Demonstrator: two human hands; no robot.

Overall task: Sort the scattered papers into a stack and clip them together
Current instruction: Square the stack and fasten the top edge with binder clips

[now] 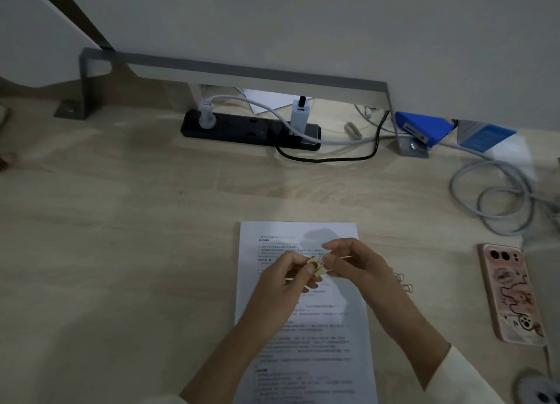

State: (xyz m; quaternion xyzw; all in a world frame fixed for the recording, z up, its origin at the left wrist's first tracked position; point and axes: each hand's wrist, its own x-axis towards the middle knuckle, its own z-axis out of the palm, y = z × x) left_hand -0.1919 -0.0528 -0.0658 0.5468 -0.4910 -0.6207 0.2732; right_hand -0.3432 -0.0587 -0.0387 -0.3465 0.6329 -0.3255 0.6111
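- Left hand (291, 279) and right hand (354, 264): both grips pinch the clip (318, 268), seemingly its wire handles.
- Papers (318, 343) lie under it, long axis 12–6, top edge at 12 o'clock.

Both forearms come in from the bottom edge and converge mid-frame, wrists bare. Left hand (285, 279): fingers curled, thumb and fingertips pinching a small yellow binder clip (318, 268). Right hand (354, 264): fingertips pinch the same clip from the opposite side.
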